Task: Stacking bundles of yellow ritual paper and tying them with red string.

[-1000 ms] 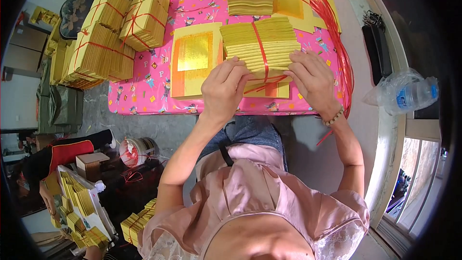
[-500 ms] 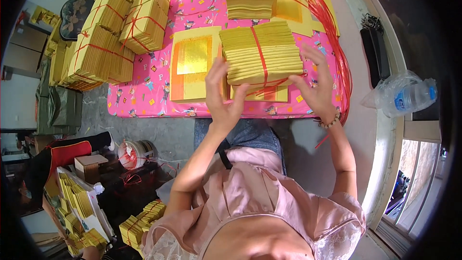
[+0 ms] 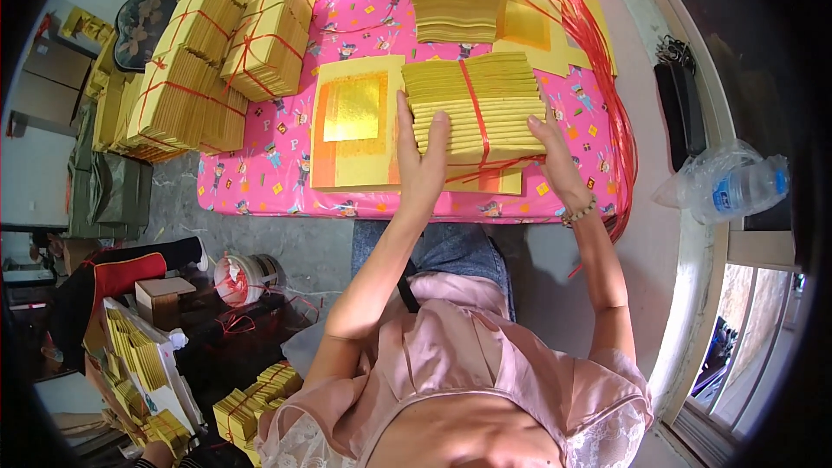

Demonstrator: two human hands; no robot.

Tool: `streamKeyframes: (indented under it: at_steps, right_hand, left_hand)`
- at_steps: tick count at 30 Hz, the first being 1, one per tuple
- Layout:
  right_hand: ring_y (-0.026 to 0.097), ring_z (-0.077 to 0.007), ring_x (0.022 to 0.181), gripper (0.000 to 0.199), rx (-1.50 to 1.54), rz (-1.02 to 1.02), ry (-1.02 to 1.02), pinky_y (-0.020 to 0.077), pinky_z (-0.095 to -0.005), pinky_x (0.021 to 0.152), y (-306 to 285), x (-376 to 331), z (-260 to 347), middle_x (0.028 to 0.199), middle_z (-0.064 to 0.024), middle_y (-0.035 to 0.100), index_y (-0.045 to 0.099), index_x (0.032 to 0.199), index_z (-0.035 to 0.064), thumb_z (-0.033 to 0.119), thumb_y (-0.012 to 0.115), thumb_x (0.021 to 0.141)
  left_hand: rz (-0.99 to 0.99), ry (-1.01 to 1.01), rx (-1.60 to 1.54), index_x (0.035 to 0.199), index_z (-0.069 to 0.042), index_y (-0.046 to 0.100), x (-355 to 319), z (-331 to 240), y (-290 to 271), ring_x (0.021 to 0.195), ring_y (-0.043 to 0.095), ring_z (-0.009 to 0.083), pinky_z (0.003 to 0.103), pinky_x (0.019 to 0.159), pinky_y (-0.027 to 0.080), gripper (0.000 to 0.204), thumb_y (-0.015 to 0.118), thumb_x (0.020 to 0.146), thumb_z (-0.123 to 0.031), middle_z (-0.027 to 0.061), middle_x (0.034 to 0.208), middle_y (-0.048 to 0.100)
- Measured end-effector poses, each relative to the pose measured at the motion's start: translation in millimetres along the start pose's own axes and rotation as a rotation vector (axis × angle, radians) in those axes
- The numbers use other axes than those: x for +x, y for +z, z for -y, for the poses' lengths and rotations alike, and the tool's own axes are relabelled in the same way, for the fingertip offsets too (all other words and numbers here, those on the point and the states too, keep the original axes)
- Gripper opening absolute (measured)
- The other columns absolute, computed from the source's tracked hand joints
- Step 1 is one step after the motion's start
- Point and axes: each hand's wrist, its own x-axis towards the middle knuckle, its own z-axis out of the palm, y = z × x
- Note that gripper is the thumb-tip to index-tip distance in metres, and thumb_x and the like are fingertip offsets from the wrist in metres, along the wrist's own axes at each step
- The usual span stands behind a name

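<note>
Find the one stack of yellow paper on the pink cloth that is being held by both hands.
It is the stack with one red string, nearest the person, pressed between the left hand and right hand. The other stacks lie untouched farther off.

Tied yellow paper bundles [image 3: 230, 43] on pink tablecloth [image 3: 286, 165]; plastic bottle [image 3: 732, 186] on the sill.

Bright daylight enters from the window [image 3: 745, 329] at right; sharp centre, fisheye-bent edges, black vignette corners.
</note>
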Motion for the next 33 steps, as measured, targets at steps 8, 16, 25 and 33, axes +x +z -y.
streamKeyframes:
  at_steps: [8, 16, 25, 33]
  right_hand:
    - [0.02, -0.0219, 0.147, 0.075, 0.169, -0.037, 0.053, 0.0158, -0.0332, 0.119, 1.9, 1.3, 15.0, 0.159, -0.015, 0.022, 0.009, 0.155, -0.0006, 0.036, 0.046, 0.101]
    - [0.024, -0.0218, 0.145, 0.074, 0.116, -0.017, 0.146, 0.0186, -0.0324, 0.118, -3.6, 2.9, 8.2, 0.157, -0.0158, 0.025, 0.012, 0.154, -0.0031, 0.034, 0.048, 0.102]
    - [0.022, -0.021, 0.145, 0.071, 0.049, -0.04, 0.18, 0.0168, -0.0313, 0.118, 6.0, 2.7, 25.6, 0.157, -0.0165, 0.025, 0.012, 0.154, -0.0041, 0.034, 0.044, 0.103]
    - [0.047, -0.0162, 0.129, 0.054, 0.323, -0.07, 0.206, 0.0367, -0.0308, 0.109, -3.0, 10.1, 11.3, 0.141, -0.0094, 0.049, 0.04, 0.144, 0.0004, 0.036, 0.045, 0.104]
  left_hand:
    - [0.128, -0.113, -0.101, 0.154, 0.003, 0.01, 11.6, -8.6, -16.7, 0.145, 0.024, 0.0253, 0.033, 0.115, 0.024, 0.08, 0.059, 0.098, -0.025, 0.0217, 0.158, 0.022]
    - [0.191, -0.255, -0.074, 0.154, 0.001, -0.003, 26.3, -13.3, -16.3, 0.138, 0.035, 0.0222, 0.031, 0.112, 0.03, 0.09, 0.061, 0.096, -0.024, 0.0182, 0.152, 0.032]
    - [0.319, -0.258, -0.128, 0.155, -0.001, -0.006, 33.6, -25.9, -19.3, 0.13, 0.045, 0.0219, 0.03, 0.107, 0.037, 0.091, 0.06, 0.097, -0.023, 0.0163, 0.15, 0.036]
    - [0.27, -0.325, -0.132, 0.155, -0.003, -0.008, 37.0, -22.0, -16.1, 0.134, 0.041, 0.0234, 0.031, 0.109, 0.035, 0.094, 0.062, 0.096, -0.024, 0.0193, 0.152, 0.032]
